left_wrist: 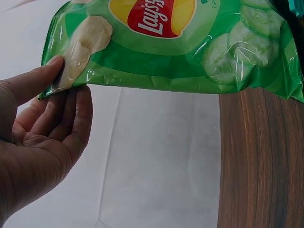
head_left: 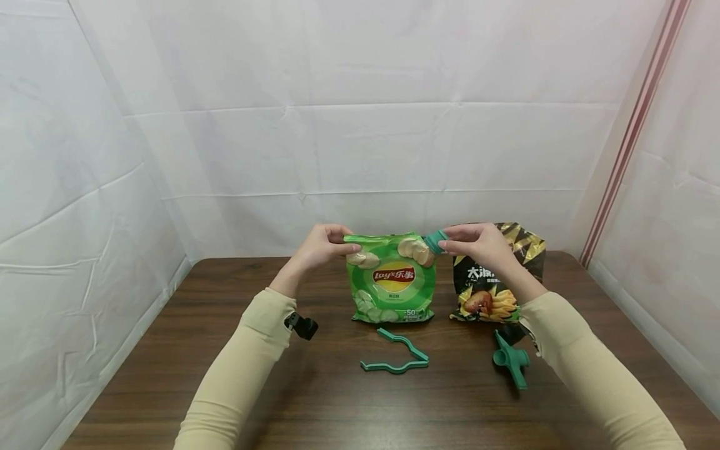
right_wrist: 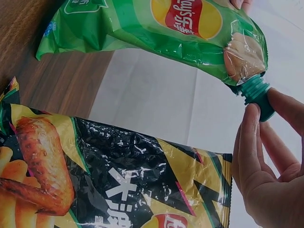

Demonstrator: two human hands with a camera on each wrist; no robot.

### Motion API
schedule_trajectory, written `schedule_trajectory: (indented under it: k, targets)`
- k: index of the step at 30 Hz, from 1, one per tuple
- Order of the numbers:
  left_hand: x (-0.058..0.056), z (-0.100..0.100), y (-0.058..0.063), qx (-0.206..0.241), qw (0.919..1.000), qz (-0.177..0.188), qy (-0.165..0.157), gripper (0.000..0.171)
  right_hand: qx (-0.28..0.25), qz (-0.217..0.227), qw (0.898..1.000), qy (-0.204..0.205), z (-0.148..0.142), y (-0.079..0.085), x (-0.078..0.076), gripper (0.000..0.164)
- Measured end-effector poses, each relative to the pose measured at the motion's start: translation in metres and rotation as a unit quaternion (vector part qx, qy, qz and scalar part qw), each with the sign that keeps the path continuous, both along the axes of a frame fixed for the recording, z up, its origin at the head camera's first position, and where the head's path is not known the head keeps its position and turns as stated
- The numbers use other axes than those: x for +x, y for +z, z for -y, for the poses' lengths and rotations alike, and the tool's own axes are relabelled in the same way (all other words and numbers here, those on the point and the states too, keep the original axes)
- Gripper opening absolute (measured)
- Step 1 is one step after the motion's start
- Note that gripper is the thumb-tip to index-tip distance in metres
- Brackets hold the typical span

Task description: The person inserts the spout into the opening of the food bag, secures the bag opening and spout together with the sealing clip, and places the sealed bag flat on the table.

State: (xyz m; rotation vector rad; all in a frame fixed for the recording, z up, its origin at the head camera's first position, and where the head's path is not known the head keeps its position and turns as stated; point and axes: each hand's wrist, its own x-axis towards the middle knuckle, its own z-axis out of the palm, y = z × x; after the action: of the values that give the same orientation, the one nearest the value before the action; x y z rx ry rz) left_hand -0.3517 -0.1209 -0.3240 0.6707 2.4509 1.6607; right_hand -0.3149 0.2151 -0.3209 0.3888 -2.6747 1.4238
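A green Lay's chip bag (head_left: pixel 394 294) stands upright on the table. At its upper left corner my left hand (head_left: pixel 323 247) pinches the film between thumb and fingers; the left wrist view shows the thumb on the bag's front. My right hand (head_left: pixel 478 245) pinches a small teal threaded spout piece (right_wrist: pixel 256 97) at the bag's upper right corner. Its ribbed end meets the film there; whether it goes inside the bag I cannot tell. In front of the bag lies a teal hinged bag clip (head_left: pixel 396 367), spread in a V.
A black and gold chip bag (head_left: pixel 478 287) stands to the right, partly behind my right hand and forearm. Nearer the front right lies a second teal piece (head_left: pixel 510 359) with a round middle part. White sheeting (head_left: pixel 371 150) rises behind the brown wooden table (head_left: pixel 236 350).
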Motion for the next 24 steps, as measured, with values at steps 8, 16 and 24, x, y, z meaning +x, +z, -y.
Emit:
schedule_trajectory:
  k: [8, 16, 24]
  targets:
    - [-0.0022, -0.0001, 0.0003, 0.011, 0.9998, 0.012, -0.009, 0.024, 0.002, 0.008, 1.0, 0.01, 0.0007, 0.0012, -0.0024, 0.053]
    - [-0.0038, 0.0003, -0.0002, 0.019, 0.9996, 0.017, -0.014, 0.024, 0.001, 0.005, 1.0, 0.027, 0.004, 0.0037, -0.0057, 0.049]
    - [-0.0043, 0.0002, -0.0007, 0.016, 0.9996, 0.022, -0.011, 0.023, 0.02, 0.002, 1.0, 0.024, 0.0057, 0.0042, -0.0077, 0.049]
